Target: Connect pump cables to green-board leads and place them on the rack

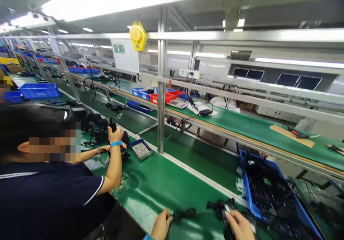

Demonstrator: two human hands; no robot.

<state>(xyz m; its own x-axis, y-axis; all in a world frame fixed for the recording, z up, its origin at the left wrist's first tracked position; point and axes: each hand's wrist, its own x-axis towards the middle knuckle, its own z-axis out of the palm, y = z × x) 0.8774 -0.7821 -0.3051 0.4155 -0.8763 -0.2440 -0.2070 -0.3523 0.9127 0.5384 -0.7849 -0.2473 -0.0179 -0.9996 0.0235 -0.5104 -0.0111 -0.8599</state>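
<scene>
We look down a green bench [161,182]; our 2 hands sit at the bottom edge, about 6 o'clock. Left hand [161,225] is curled, fingertips closed on the near end of a black cable [185,214]. The cable's long axis runs roughly 9 to 3 o'clock, trailing right from that hand toward the black part [221,207]. Right hand [239,225] lies on the part with the thumb pressed over its top; the fingers underneath are hidden, so we cannot tell how tight the hold is. The part sits just at 12 o'clock of the right hand, touching it, and well to 3 o'clock of the left hand, so the right hand is the nearer 1. A blue bin [248,193] full of black pieces stands just beside the part at 2 o'clock, its near wall almost touching.

At 9 o'clock a co-worker in a dark shirt works with both hands; the raised hand [115,134], with a blue wristband, grips a black item. A small tray of screws [141,150] lies just right of it. A yellow balancer [138,35] hangs overhead at 12 o'clock.
</scene>
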